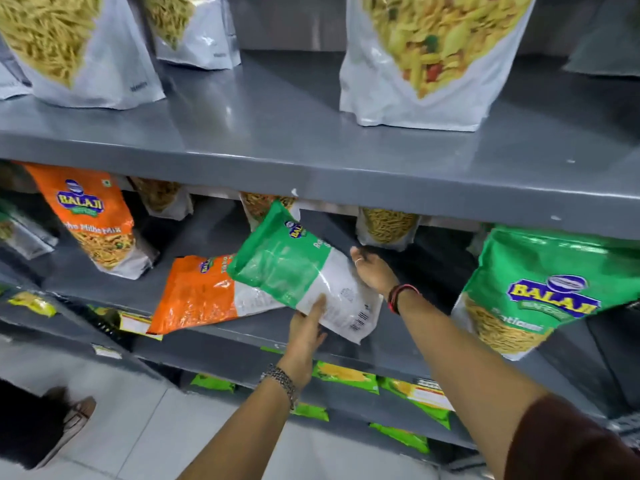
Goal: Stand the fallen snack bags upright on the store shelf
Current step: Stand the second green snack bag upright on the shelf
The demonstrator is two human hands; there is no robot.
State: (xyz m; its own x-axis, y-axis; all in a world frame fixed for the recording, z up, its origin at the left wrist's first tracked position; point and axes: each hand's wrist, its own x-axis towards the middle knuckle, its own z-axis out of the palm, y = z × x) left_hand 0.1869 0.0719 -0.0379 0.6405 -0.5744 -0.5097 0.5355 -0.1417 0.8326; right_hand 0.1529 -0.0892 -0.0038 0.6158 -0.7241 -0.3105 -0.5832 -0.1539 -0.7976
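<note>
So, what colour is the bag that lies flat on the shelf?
Orange bag, with a white lower end; head view shows it.

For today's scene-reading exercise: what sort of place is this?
Most likely a shop's snack aisle: grey metal shelves, rows of branded snack bags such as the green bag, and price labels on shelf edges.

A shop: tiered grey metal shelves (311,157) carry rows of branded snack bags (530,292), with price labels (135,322) on the shelf edges.
</note>
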